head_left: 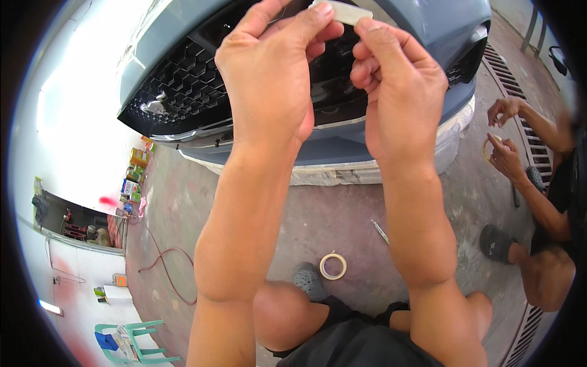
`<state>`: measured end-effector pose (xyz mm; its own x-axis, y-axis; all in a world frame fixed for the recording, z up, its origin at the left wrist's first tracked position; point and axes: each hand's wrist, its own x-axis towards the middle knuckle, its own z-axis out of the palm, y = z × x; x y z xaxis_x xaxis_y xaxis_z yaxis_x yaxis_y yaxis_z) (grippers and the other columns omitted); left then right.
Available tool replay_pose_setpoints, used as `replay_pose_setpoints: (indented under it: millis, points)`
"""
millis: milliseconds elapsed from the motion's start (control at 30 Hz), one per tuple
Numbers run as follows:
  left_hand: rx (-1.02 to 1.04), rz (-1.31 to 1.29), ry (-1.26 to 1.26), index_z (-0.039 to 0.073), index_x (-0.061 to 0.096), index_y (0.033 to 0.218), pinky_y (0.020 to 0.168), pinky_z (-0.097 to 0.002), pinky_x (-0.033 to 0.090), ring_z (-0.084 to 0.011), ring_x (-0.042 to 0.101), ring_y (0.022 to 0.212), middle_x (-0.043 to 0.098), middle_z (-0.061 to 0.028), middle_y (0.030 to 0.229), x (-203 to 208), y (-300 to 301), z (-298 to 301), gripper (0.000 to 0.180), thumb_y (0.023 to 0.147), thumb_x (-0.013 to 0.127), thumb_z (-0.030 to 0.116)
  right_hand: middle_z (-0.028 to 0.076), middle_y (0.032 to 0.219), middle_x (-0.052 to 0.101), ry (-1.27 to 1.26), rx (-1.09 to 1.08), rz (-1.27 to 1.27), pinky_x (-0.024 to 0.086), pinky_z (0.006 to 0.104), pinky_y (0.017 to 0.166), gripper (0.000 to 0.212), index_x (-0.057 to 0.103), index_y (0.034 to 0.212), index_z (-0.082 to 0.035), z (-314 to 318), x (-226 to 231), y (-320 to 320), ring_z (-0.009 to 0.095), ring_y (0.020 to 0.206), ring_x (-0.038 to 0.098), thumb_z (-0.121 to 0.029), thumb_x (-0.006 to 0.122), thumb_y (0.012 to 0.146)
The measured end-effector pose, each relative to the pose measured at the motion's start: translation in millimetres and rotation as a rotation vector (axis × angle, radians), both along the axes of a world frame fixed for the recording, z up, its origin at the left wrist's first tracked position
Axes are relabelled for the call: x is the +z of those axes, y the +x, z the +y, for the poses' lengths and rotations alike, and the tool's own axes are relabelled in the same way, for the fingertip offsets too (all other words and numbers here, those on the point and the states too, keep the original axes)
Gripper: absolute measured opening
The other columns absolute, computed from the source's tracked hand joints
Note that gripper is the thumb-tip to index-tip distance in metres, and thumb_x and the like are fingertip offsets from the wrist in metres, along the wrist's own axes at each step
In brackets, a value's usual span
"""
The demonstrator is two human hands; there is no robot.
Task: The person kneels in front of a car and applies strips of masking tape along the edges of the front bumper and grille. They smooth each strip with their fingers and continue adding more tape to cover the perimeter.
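Between my two hands a short pale strip [348, 13], which looks like masking tape, is stretched in front of a car's front end. My left hand [266, 79] pinches its left end, with one finger raised toward the top edge of the view. At the other end, my right hand [406, 92] grips it between thumb and fingers, the remaining fingers curled. Behind them is the grey-blue bumper [342, 145] with a black honeycomb grille [177, 79]. Pale masking [330, 176] runs along the bumper's lower edge.
A roll of masking tape [333, 266] and a thin knife-like tool [379, 231] lie on the floor. At right, another person's hand [506, 159] holds a tape roll, beside a floor grate [504, 73]. Cans [139, 157], a red hose [160, 254] and a green chair [143, 352] are left.
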<state>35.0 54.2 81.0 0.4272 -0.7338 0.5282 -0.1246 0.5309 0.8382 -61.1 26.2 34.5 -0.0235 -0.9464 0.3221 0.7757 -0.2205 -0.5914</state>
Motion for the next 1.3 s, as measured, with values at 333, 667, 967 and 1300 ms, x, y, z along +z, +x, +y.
replay_pose_setpoints:
  millis: [333, 667, 967, 1300]
  points:
    - [0.104, 0.018, -0.089, -0.003, 0.052, 0.113, 0.075, -0.0279, 0.051, -0.0211, 0.074, 0.087, 0.072, -0.014, 0.092, 3.4, 9.1, -1.8, 0.038, 0.086, 0.078, 0.005, 0.003, 0.078, 0.066, -0.036, 0.08, 0.137, 0.043, 0.0191, 0.058, 0.018, 0.072, 0.097, 0.002, -10.5, 15.8, -3.3, 0.007, 0.061, 0.057, -0.016, 0.072, 0.094]
    - [0.176, 0.023, -0.129, -0.002, 0.048, 0.113, 0.073, -0.0277, 0.05, -0.0214, 0.075, 0.085, 0.072, -0.0135, 0.09, 0.5, 12.8, -6.5, 0.045, 0.082, 0.081, 0.003, 0.002, 0.076, 0.065, -0.053, -0.001, 0.249, 0.043, 0.02, 0.056, 0.014, 0.072, 0.093, 0.001, -17.4, 24.3, -3.7, 0.007, 0.06, 0.056, -0.013, 0.07, 0.095]
    - [-0.004, 0.193, -0.114, 0.001, 0.048, 0.112, 0.075, -0.029, 0.051, -0.0228, 0.075, 0.088, 0.07, -0.0123, 0.095, 14.7, 1.2, 3.3, 0.04, 0.085, 0.078, 0.002, 0.001, 0.08, 0.066, -0.098, 0.033, 0.171, 0.046, 0.0198, 0.06, 0.013, 0.075, 0.098, -0.001, -23.7, 19.3, -4.4, 0.006, 0.065, 0.056, -0.013, 0.073, 0.094]
    - [0.02, 0.124, -0.101, -0.008, 0.038, 0.128, 0.073, -0.0271, 0.046, -0.0188, 0.071, 0.088, 0.075, -0.0182, 0.092, 14.2, -6.2, -17.3, 0.057, 0.086, 0.075, 0.003, -0.002, 0.075, 0.059, 0.06, 0.293, -0.054, 0.042, 0.0224, 0.06, 0.014, 0.07, 0.097, -0.003, -33.1, 13.8, -11.1, 0.005, 0.063, 0.052, -0.018, 0.07, 0.095]
